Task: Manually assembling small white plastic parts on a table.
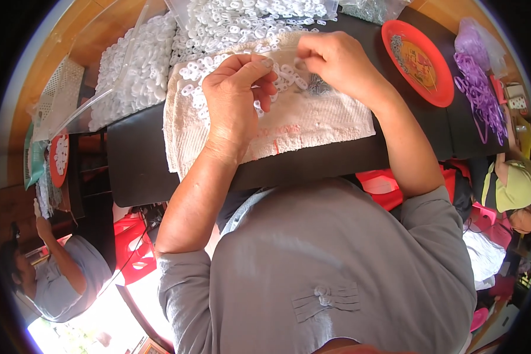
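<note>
Both my hands hover over a beige towel (330, 118) spread on a black table. My left hand (236, 88) is closed, thumb pressed to the curled forefinger; whatever it grips is too small or hidden. To its right my right hand (339, 65) has its fingers bent together in a pinch, and what is between them cannot be made out. Small white oval pieces with holes (196, 69) lie scattered on the towel around my left hand. Beneath my right hand sits a little heap of grey metal bits (318, 86).
Large heaps of white pieces (141, 65) fill the table's left and back. A red oval tray (445, 88) holding metal bits stands at right, beside tangled purple ribbon (481, 88). One person (71, 271) sits at left with a red dish (55, 177) nearby; another (513, 183) is at right.
</note>
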Demonstrator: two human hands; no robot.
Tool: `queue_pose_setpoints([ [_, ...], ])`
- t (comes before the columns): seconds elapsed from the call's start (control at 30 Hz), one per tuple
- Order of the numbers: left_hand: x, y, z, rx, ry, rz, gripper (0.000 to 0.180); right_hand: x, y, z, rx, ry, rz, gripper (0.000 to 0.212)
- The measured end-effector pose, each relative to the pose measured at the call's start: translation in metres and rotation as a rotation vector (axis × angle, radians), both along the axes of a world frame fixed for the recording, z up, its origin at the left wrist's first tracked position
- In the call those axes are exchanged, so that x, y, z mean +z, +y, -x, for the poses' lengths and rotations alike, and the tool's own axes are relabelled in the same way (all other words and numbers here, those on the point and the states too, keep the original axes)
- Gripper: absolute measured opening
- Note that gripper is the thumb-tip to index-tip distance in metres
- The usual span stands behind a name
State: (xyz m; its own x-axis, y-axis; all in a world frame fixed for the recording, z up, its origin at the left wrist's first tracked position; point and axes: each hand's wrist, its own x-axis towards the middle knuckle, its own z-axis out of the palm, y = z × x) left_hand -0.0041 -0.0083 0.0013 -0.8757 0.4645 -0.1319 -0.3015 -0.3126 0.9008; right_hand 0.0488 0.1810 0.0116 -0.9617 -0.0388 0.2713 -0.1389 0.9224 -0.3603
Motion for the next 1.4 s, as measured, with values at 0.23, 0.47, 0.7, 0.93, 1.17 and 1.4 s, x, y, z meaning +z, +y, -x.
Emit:
queue_pose_setpoints([
  [0.23,0.001,-0.002,0.0,0.033,-0.007,0.019,0.008,-0.008,0.013,0.003,-0.241,0.174,-0.352,0.007],
  [0.47,0.0,-0.001,0.0,0.036,-0.023,0.02,0.008,-0.007,0.002,0.003,0.019,0.225,-0.131,0.011],
  [0.7,0.0,-0.001,0.0,0.026,-0.018,0.01,0.008,-0.013,-0.005,0.006,-0.057,0.145,-0.208,0.006],
  [0.93,0.001,-0.001,0.0,0.017,-0.022,0.017,0.009,-0.009,-0.008,0.004,-0.088,-0.046,-0.073,0.012],
  [1.17,0.002,-0.001,-0.002,0.007,-0.031,0.037,0.01,-0.01,-0.011,0.001,-0.132,-0.062,-0.25,0.014],
  [1.4,0.001,0.0,-0.001,0.004,-0.042,0.036,0.01,-0.016,-0.006,0.004,-0.051,0.146,-0.28,0.012],
])
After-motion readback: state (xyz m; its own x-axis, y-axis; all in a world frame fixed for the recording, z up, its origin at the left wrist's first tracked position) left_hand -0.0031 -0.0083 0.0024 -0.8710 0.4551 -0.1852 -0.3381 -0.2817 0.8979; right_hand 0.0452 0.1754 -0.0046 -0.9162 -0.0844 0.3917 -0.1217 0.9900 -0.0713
